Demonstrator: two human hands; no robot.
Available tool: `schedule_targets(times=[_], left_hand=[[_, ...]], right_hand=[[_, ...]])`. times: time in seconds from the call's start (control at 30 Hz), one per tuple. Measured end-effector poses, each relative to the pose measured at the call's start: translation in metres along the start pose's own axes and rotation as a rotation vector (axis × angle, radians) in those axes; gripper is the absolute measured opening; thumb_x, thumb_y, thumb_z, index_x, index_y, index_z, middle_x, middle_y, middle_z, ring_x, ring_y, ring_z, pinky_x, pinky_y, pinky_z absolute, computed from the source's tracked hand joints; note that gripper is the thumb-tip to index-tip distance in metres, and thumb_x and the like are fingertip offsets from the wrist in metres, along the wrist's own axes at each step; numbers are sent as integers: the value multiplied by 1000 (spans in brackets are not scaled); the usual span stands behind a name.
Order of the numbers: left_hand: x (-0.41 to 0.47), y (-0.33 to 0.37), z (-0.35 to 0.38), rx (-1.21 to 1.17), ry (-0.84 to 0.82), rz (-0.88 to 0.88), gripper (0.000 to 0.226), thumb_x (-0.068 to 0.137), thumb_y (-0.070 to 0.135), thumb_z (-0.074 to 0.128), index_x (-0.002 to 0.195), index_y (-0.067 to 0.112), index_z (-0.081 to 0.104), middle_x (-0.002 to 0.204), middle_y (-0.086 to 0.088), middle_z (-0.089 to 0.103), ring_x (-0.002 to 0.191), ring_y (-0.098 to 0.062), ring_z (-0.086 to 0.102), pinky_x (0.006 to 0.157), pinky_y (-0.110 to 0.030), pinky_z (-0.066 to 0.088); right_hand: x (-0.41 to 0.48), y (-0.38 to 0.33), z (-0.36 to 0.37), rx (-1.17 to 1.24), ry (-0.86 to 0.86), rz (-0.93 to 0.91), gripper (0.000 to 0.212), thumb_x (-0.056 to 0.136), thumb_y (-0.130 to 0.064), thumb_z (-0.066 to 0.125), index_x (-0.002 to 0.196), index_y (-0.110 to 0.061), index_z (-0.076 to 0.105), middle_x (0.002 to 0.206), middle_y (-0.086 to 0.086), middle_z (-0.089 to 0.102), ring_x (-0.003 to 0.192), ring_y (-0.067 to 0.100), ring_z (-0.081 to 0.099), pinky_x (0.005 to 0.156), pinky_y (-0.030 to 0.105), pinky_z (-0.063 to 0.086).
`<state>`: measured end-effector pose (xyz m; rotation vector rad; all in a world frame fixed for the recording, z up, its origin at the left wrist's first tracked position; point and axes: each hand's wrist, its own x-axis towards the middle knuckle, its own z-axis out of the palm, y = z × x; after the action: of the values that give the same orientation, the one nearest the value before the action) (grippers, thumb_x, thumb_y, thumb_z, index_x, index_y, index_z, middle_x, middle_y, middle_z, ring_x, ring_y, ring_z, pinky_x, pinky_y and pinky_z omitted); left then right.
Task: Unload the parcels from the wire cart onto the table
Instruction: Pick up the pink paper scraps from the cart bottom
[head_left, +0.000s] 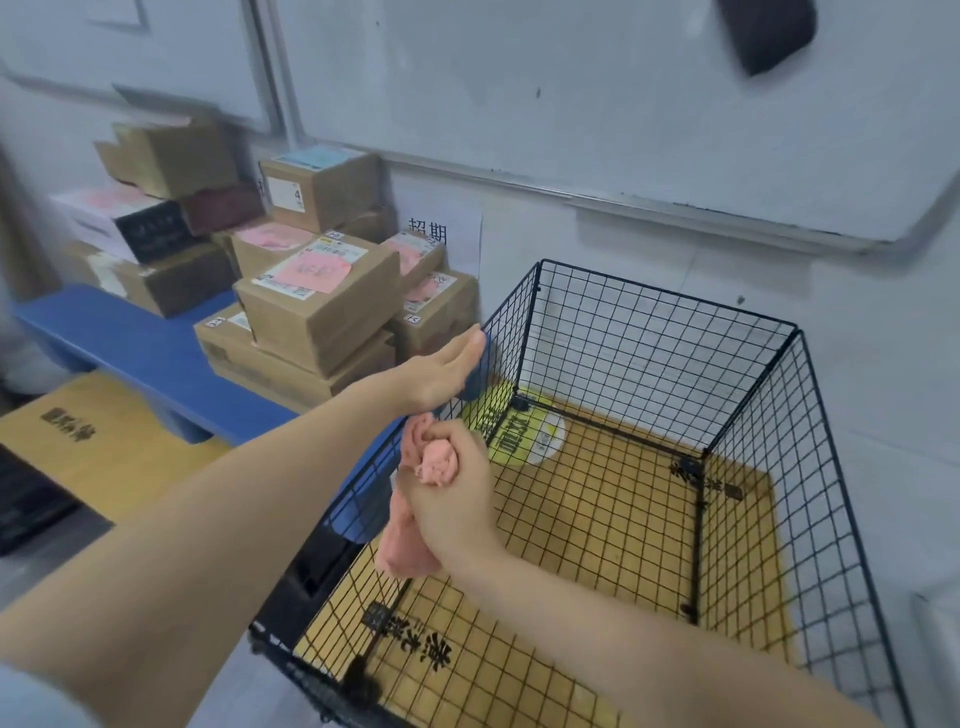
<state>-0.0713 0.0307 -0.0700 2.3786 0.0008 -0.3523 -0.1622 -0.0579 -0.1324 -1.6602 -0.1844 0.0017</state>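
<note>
The brown cardboard parcels (317, 306) with pink and white labels are stacked on the blue plastic bench (130, 338) in the left middle of the frame, against the wall. Just right of them stands the black wire-mesh cart (670, 297), its floor lined with a tan cardboard sheet (597, 509) printed with black characters. The left hand (447, 371) reaches to the cart's far-left top corner, fingers stretched out straight and tips at the rim wire. Below it, over the cart's left wall, the right hand (452, 493) is curled tight round a crumpled pink cloth (408, 545) that hangs beneath the fist. A white paper sign (447, 234) is stuck to the wall behind the parcels, and a whiteboard (623, 104) fills the upper right.
</note>
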Motion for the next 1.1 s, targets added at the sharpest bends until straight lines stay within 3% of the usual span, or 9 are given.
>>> schedule_targets(times=[0.2,0.37,0.43,0.53,0.67,0.83,1.0,1.1], left_hand=[[0,-3,3,-54,14,14,64,84,76,3,145,54,1,159,9,15,144,-24,20,118,-46,14],[-1,-3,5,-60,26,10,61,88,73,3,145,53,3,158,7,18,145,-26,19,118,-41,9],[-2,-1,5,-60,23,14,60,89,71,3,146,51,3,158,6,19,145,-27,19,118,-42,8],[-2,1,6,-64,32,17,60,91,68,3,148,48,3,158,5,19,144,-28,19,117,-42,8],[2,-4,5,-65,34,30,61,91,68,2,148,47,3,158,8,16,145,-26,17,117,-42,7],[5,-5,7,-55,37,39,62,90,69,2,148,48,3,158,8,17,145,-24,19,117,-40,8],[5,-6,6,-54,34,22,63,88,72,1,146,50,3,158,7,18,144,-25,21,119,-45,11],[0,-2,5,-53,27,4,62,89,70,2,147,49,2,158,4,20,144,-26,22,117,-43,9]], right_hand=[[-4,12,3,-121,-45,-91,33,73,0,72,90,-22,54,102,-8,43,90,-2,52,76,3,41],[-6,51,6,-273,-118,-80,24,79,-5,63,82,-26,50,100,-8,47,86,-9,48,80,7,41],[-11,77,5,-383,-180,-28,26,82,-7,58,76,-30,47,93,-9,49,83,-8,45,81,5,37],[-25,120,8,-473,-318,174,18,84,-8,60,83,-24,50,99,-6,51,84,2,52,76,13,49],[-39,145,20,-386,-319,400,26,83,-5,66,98,-22,53,101,-8,55,86,1,56,60,8,48],[-41,141,23,-238,-264,511,23,78,-8,70,91,-21,57,94,1,63,85,11,64,69,20,57],[-48,93,21,-75,-275,414,14,75,-5,65,78,-14,54,84,12,61,81,25,63,75,32,58],[-45,55,17,-35,-260,367,19,73,-5,66,73,-18,53,77,3,58,73,18,56,74,35,55]])
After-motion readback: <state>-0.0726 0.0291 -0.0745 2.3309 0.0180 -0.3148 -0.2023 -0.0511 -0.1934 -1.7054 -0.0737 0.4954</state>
